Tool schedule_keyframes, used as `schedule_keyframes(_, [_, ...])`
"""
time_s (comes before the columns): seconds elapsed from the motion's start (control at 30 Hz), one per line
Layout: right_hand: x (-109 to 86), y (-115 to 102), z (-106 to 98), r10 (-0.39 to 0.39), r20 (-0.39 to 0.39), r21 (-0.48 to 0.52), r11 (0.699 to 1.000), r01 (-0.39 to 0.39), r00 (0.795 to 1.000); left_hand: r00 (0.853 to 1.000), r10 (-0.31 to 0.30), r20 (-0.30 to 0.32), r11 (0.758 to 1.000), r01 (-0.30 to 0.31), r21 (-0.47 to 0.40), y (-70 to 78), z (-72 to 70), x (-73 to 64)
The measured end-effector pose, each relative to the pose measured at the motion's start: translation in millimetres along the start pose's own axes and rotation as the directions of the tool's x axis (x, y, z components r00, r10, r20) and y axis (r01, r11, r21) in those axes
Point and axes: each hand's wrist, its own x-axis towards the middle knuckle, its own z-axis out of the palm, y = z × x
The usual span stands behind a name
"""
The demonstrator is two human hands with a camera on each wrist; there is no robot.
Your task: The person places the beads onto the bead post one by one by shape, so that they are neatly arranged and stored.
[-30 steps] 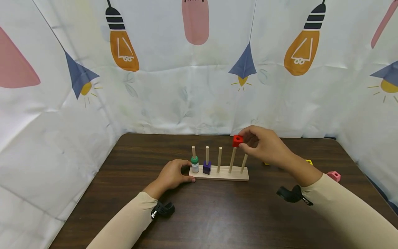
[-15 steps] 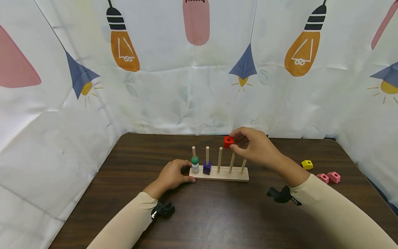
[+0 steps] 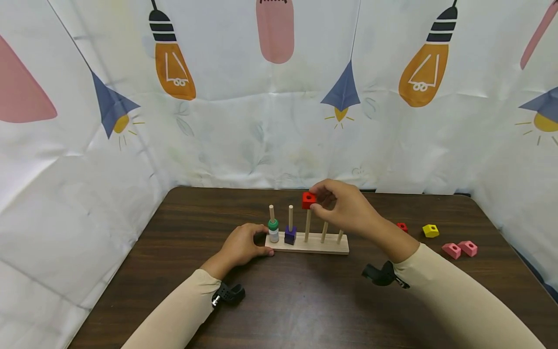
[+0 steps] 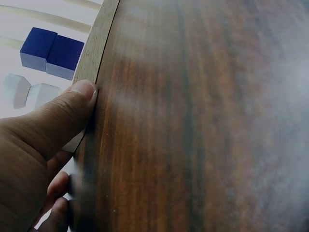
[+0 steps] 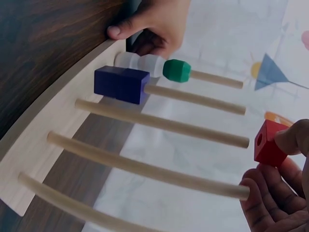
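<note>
A wooden peg board (image 3: 328,246) with several upright pegs stands on the table. My left hand (image 3: 244,245) grips its left end, the thumb on the front edge in the left wrist view. White beads (image 5: 150,65) topped by a green bead (image 3: 272,225) sit on the leftmost peg. Purple blocks (image 5: 120,83) are stacked on the second. My right hand (image 3: 344,206) pinches a red block (image 5: 271,143) between thumb and fingers, right at the top of the middle peg (image 3: 307,227). The block's hole faces that peg's tip in the right wrist view.
To the right on the dark table (image 3: 279,310) lie another red block (image 3: 402,227), a yellow block (image 3: 430,231) and two pink blocks, one of them the outer pink block (image 3: 468,248). A printed white curtain (image 3: 270,131) hangs behind the table.
My right hand has moved left with the red block, from over the fourth peg to the middle peg. The loose blocks on the right have come into view. My left hand has stayed still.
</note>
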Motion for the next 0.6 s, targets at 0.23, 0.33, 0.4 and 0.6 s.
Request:
schedule_keyframes(0.23, [3.6, -5.1, 8.8, 0.005, -0.005, 0.020, 1.000, -0.005, 1.000, 1.000, 0.003, -0.001, 1.000, -0.003, -0.006, 0.3, 0.0, 0.1])
schedule_keyframes(0.33, [6.0, -8.4, 13.2, 0.019, 0.002, 0.026, 0.999, -0.019, 1.000, 1.000, -0.001, 0.001, 1.000, 0.001, -0.008, 0.2, 0.1, 0.0])
schedule_keyframes(0.4, [7.6, -9.8, 16.1, 0.024, 0.007, 0.027, 0.999, -0.024, 1.000, 1.000, -0.002, 0.000, 1.000, 0.002, -0.009, 0.1, 0.1, 0.0])
schedule_keyframes(0.6, [10.1, -13.9, 23.9, 0.024, -0.009, 0.043, 0.999, -0.023, 1.000, 1.000, 0.006, -0.001, 1.000, -0.006, -0.005, -0.2, 0.1, 0.5])
